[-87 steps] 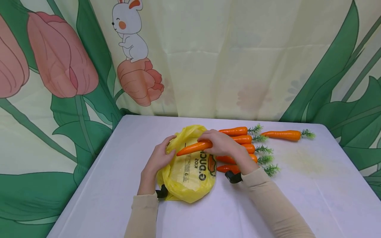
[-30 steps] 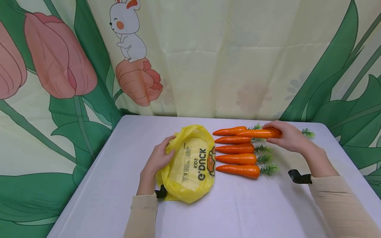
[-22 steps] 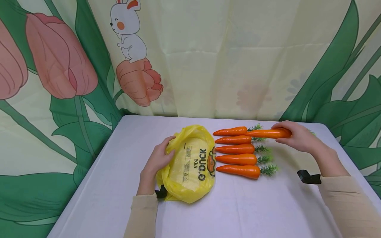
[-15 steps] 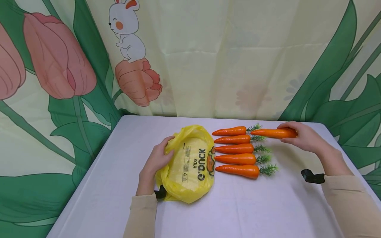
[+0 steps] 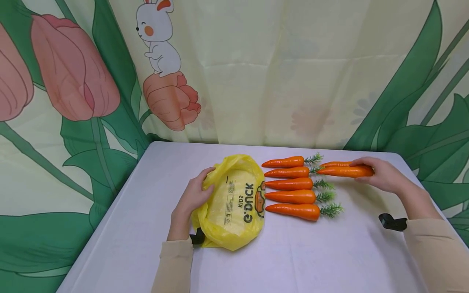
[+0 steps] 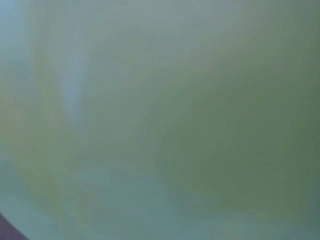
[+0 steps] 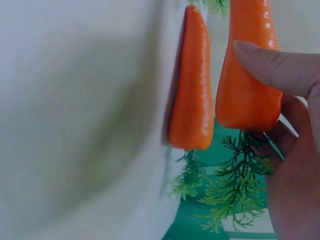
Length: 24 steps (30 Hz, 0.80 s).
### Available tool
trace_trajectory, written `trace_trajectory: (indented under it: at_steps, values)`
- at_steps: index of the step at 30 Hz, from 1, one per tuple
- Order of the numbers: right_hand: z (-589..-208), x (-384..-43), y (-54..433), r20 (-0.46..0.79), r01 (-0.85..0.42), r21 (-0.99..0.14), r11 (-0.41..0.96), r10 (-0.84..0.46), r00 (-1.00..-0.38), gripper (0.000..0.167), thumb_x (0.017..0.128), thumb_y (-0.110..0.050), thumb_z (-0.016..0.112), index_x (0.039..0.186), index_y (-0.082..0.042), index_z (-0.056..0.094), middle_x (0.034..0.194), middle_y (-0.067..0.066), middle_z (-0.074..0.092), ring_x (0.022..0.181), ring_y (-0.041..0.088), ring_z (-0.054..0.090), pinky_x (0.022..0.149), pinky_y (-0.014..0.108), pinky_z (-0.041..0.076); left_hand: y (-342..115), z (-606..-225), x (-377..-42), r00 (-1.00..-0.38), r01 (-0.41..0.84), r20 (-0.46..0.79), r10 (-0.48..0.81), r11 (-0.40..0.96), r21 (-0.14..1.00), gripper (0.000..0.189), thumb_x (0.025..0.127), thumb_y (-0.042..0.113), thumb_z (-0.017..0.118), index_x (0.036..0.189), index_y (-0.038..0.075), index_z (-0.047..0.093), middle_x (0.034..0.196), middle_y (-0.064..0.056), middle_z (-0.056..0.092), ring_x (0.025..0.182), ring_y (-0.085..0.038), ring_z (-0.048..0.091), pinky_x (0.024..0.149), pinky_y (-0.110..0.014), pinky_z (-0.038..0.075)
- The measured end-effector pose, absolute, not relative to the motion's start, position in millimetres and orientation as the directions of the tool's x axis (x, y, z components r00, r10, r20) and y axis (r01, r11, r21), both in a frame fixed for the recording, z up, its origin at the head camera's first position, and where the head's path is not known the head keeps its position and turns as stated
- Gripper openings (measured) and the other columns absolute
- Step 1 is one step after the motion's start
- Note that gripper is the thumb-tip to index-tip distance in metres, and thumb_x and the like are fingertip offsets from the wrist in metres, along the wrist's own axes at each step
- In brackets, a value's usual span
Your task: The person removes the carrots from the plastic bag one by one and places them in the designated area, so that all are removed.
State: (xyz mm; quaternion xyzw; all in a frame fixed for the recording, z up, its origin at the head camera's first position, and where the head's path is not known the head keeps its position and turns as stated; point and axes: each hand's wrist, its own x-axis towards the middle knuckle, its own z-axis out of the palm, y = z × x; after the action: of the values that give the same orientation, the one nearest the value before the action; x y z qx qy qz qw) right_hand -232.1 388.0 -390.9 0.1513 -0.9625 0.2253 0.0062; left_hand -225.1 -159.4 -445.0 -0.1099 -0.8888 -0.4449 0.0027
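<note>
My right hand (image 5: 382, 175) grips a carrot (image 5: 344, 171) by its thick end; in the right wrist view the thumb lies across the orange body and green leaves hang below. The held carrot is raised just in front of another carrot (image 7: 192, 85) that lies on the table. My left hand (image 5: 192, 193) holds the left rim of a yellow plastic bag (image 5: 234, 240), its fingertips partly hidden by the plastic. The bag's mouth gapes, and dark lettering shows on it. Only a blurred yellow-green surface fills the left wrist view.
Several carrots (image 5: 289, 184) lie in a column right of the bag, tips towards it and leafy tops to the right. They rest on a white-covered table (image 5: 300, 260). A curtain (image 5: 256, 81) printed with tulips and a rabbit hangs behind the table.
My right hand has carried the carrot from over the bag to the right, past the column, and lowered it beside the far-right carrot. The left hand has stayed at the bag.
</note>
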Motion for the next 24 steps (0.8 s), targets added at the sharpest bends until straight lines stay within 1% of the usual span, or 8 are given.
trace_trajectory:
  at_steps: [5,8,14,19,24]
  values:
    - [-396,-230,397,0.03,-0.259,-0.44,0.86,-0.274,-0.961,0.041,0.086,0.0,0.075,0.124,0.006,0.062,0.12,0.03,0.057,0.1,0.041,0.05,0.084,0.055,0.042,-160,-445,-225,-0.976,0.198,0.104,0.19,0.584,0.787,0.055,0.097,0.011,0.062,0.15,0.017,0.048,0.132,-0.015,0.062,0.097,-0.026,0.065,0.081,-0.043,0.056]
    - [-400,-228,401,-0.011,-0.224,-0.451,0.864,-0.256,-0.967,0.042,0.086,-0.003,0.076,0.125,0.005,0.061,0.121,0.032,0.054,0.101,0.043,0.048,0.084,0.055,0.041,-160,-445,-226,-0.977,0.197,0.105,0.188,0.585,0.787,0.055,0.097,0.011,0.062,0.15,0.017,0.048,0.133,-0.015,0.062,0.098,-0.027,0.064,0.083,-0.044,0.056]
    - [-409,-226,407,-0.053,-0.175,-0.476,0.862,-0.227,-0.973,0.043,0.087,-0.007,0.077,0.125,0.003,0.061,0.122,0.033,0.052,0.103,0.045,0.047,0.085,0.056,0.041,-160,-444,-225,-0.978,0.192,0.1,0.186,0.585,0.788,0.055,0.097,0.011,0.062,0.15,0.017,0.048,0.133,-0.015,0.061,0.101,-0.027,0.063,0.086,-0.045,0.055]
    - [-415,-228,411,-0.077,-0.156,-0.482,0.862,-0.219,-0.973,0.043,0.087,-0.01,0.077,0.125,0.002,0.06,0.126,0.036,0.049,0.106,0.048,0.046,0.089,0.061,0.038,-159,-444,-225,-0.979,0.185,0.095,0.181,0.583,0.791,0.055,0.097,0.011,0.061,0.15,0.017,0.048,0.133,-0.014,0.061,0.099,-0.027,0.063,0.084,-0.044,0.055]
    - [-425,-230,414,-0.081,-0.171,-0.462,0.87,-0.234,-0.969,0.044,0.085,-0.01,0.078,0.123,0.004,0.062,0.127,0.037,0.05,0.106,0.049,0.046,0.092,0.066,0.036,-159,-444,-225,-0.979,0.183,0.095,0.179,0.58,0.794,0.055,0.097,0.011,0.062,0.15,0.017,0.048,0.132,-0.014,0.062,0.097,-0.026,0.064,0.082,-0.043,0.056]
